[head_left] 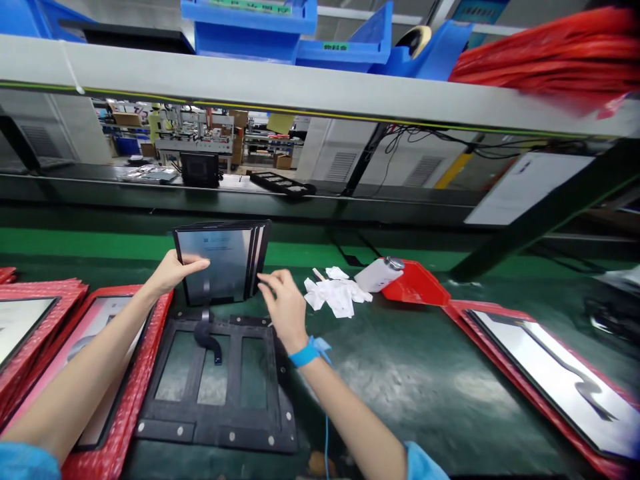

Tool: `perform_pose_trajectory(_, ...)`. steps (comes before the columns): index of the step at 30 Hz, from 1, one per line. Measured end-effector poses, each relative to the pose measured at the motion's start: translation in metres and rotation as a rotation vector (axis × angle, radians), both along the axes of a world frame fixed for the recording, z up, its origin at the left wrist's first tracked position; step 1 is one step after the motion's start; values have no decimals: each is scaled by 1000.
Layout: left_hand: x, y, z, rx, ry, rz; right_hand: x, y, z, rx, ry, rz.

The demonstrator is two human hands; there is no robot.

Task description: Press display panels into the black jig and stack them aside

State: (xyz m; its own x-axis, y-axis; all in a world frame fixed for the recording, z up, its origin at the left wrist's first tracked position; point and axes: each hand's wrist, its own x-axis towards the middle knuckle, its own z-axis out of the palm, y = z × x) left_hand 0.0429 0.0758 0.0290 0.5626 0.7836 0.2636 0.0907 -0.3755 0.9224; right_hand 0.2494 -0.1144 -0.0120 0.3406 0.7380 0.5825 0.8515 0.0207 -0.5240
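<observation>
- Currently gripping, with the left hand (pixel 173 272), the left edge of a stack of display panels (pixel 220 253), with the thumb laid over the front face and with the other fingers mostly hidden behind.
- Reaching with the right hand (pixel 286 303) to the right edge of the same stack, with thumb and forefinger in a narrow pinch shape; closed on the edge or only touching, cannot tell.
- Holding the stack nearly upright at the far edge of the black frame fixture (pixel 235 380), with several panel edges spread a little apart at the right.
- Hanging from the stack over the frame fixture: a dark flex cable (pixel 203 333).
- Wearing on the right wrist, right of the frame fixture, a blue wristband (pixel 306 353).
- Lying to the right of the frame fixture and farther: crumpled white papers (pixel 337 295), near a white bottle (pixel 375 275) with metal cap, and beside that a red plastic bin (pixel 417 283).
- Placed just left of the frame fixture: a single panel (pixel 103 410) on a red bubble-wrap sleeve (pixel 123 423).
- Placed well to the right of the frame fixture: a white-faced panel (pixel 550 373), also on red wrapping.
</observation>
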Motion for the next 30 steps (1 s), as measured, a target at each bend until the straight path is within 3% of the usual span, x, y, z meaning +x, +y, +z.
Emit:
perform_pose_trajectory(2, 0, 1, -1, -4, -1, 1, 12, 12, 15, 80, -65, 13)
perform_pose_trajectory(5, 1, 2, -2, -14, -4, 7, 18, 33, 22, 164, -151, 79)
perform_pose_trajectory(14, 2, 5, -2, -44, -2, 12, 26, 60, 1, 325, -210, 150)
perform_pose_trajectory(20, 1, 9, -4, -58, 9, 0, 35, 69, 1, 315, -268, 191)
perform_pose_trajectory(30, 2, 9, -7, -53, -8, 10, 42, 32, -1, 211, -397, 343)
